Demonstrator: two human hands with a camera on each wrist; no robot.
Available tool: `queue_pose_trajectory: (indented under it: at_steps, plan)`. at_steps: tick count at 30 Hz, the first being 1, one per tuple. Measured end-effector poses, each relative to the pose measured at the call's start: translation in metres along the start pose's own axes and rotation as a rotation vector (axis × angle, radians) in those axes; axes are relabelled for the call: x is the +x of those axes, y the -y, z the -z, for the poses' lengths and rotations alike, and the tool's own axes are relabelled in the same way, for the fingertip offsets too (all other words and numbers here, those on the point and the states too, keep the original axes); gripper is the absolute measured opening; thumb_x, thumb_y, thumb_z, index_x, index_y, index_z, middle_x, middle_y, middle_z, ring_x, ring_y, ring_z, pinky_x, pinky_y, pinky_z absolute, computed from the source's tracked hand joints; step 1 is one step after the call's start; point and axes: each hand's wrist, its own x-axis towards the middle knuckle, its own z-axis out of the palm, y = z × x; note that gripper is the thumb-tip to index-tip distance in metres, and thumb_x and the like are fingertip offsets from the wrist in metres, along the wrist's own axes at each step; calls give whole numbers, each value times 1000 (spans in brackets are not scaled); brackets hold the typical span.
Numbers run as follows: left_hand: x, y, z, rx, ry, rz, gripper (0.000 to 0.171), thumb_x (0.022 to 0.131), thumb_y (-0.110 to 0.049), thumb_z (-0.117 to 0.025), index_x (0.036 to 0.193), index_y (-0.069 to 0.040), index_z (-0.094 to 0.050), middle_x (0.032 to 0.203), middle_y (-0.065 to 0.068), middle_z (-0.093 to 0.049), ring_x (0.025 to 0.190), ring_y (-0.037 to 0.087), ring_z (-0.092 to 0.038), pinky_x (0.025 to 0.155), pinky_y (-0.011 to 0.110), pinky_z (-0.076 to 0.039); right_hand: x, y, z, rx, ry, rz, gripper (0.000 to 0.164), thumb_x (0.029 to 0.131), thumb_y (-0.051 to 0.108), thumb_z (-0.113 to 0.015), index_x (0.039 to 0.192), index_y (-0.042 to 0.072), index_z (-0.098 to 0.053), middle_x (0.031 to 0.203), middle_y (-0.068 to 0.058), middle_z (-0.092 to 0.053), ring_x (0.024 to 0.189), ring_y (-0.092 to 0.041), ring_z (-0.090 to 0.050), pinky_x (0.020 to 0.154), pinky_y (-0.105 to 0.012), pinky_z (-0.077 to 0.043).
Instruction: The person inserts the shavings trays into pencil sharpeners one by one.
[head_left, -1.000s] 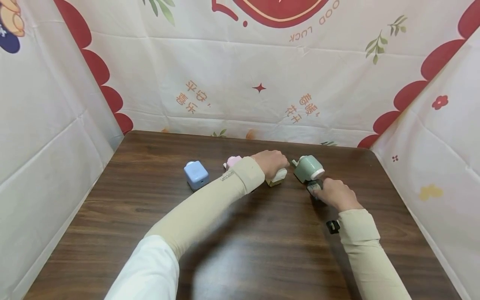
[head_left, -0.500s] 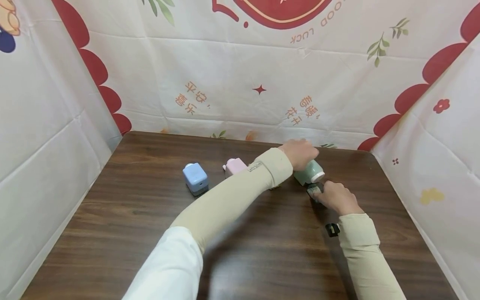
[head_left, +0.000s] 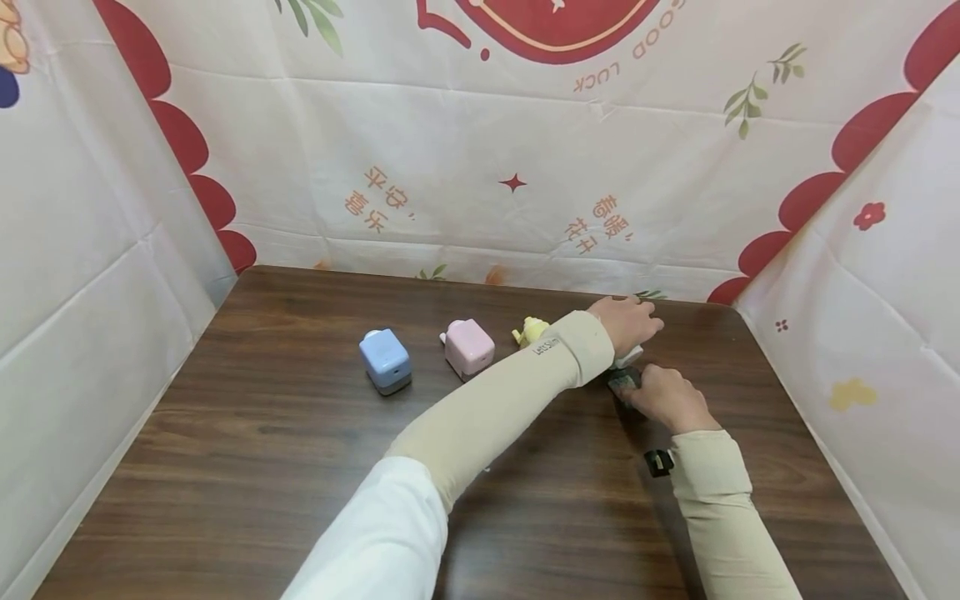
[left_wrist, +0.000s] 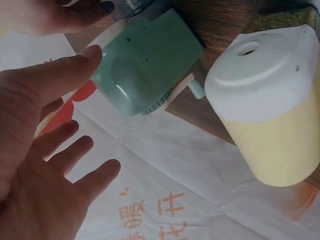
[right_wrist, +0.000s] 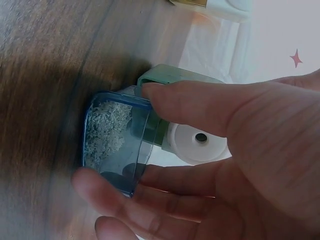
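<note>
A green crank pencil sharpener [left_wrist: 145, 65] stands at the back right of the table. My right hand [head_left: 670, 397] pinches its clear shavings drawer [right_wrist: 107, 130] between thumb and fingers; the drawer juts out from the body and holds grey-green shavings. My left hand [head_left: 624, 323] is over the sharpener, mostly covering it in the head view. In the left wrist view its fingers are spread and the thumb tip is at the sharpener's edge; whether it touches I cannot tell. Beside it is a pale yellow sharpener [left_wrist: 270, 110] with a white front, partly behind my left sleeve in the head view.
To the left stand a pink sharpener [head_left: 469, 346] and a blue sharpener [head_left: 386, 358] on the dark wooden table [head_left: 262, 467]. A printed white cloth [head_left: 450, 133] hangs along the back and both sides. A small black device [head_left: 658, 462] sits at my right cuff.
My left hand has moved right, from over the yellow sharpener to the green one, and its fingers have spread. The pink and yellow sharpeners came into fuller view. My right hand stays at the drawer.
</note>
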Motion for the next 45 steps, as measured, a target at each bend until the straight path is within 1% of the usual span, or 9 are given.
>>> queue_pose_trajectory:
  at_steps: [5,7,11,14,17,25,35,40,45]
  plan:
    - [5,-1,-3,-27,35,21,51,103,-27,-42,153,-31,-30,160,-7,-28,141,13,-28,112,34,-40,0,-1,0,-1,-5,1,49,92,40,-58,103,-7,-64,111,-38,-64,91,-51,-61,74,-71,-48]
    - [7,-2,-5,-50,42,21,51,102,-25,-45,152,-31,-33,157,-8,-34,139,11,-32,110,31,-41,0,-1,-1,-2,-5,1,50,92,40,-57,104,-8,-64,112,-39,-63,92,-52,-61,75,-71,-48]
    - [12,-5,-15,-104,22,7,38,98,-20,-55,136,-27,-56,137,-8,-59,116,6,-55,93,23,-51,0,-2,-3,-1,-14,-1,46,91,41,-57,94,-4,-64,100,-33,-67,81,-43,-62,69,-65,-50]
    - [18,-5,-21,-121,-2,8,25,96,-18,-58,118,-23,-69,117,-7,-71,93,5,-63,76,21,-53,0,-2,-3,5,-33,-6,42,91,42,-57,86,1,-62,89,-25,-66,73,-35,-60,63,-59,-50]
    - [22,-4,-24,-116,-5,16,24,97,-18,-57,116,-24,-70,116,-7,-72,89,5,-63,73,21,-52,0,-2,-5,11,-49,-6,42,90,42,-58,86,1,-62,87,-23,-66,71,-33,-60,60,-56,-50]
    - [28,-1,-30,-173,-48,-4,26,98,-19,-56,119,-26,-70,119,-9,-71,96,4,-63,77,19,-53,0,-3,-6,34,-41,-23,43,90,42,-58,91,-1,-60,85,-19,-63,70,-31,-55,58,-50,-48]
    - [27,-1,-31,-247,-64,22,24,99,-21,-55,115,-25,-72,116,-7,-72,90,4,-64,73,19,-51,5,-2,-4,89,-47,38,36,89,29,-62,94,-7,-61,79,-17,-62,65,-24,-51,55,-36,-45]
    - [25,-1,-30,-238,-90,20,24,100,-21,-54,111,-24,-74,111,-7,-74,84,5,-63,68,20,-48,9,-1,-3,110,-69,59,36,90,28,-61,97,-7,-60,82,-20,-64,65,-25,-53,55,-37,-45]
    - [27,-1,-32,-221,-90,13,23,98,-20,-56,112,-24,-74,111,-7,-74,84,4,-63,68,19,-49,14,0,-3,126,-111,82,40,89,33,-62,97,-7,-62,85,-22,-67,70,-28,-56,60,-41,-49]
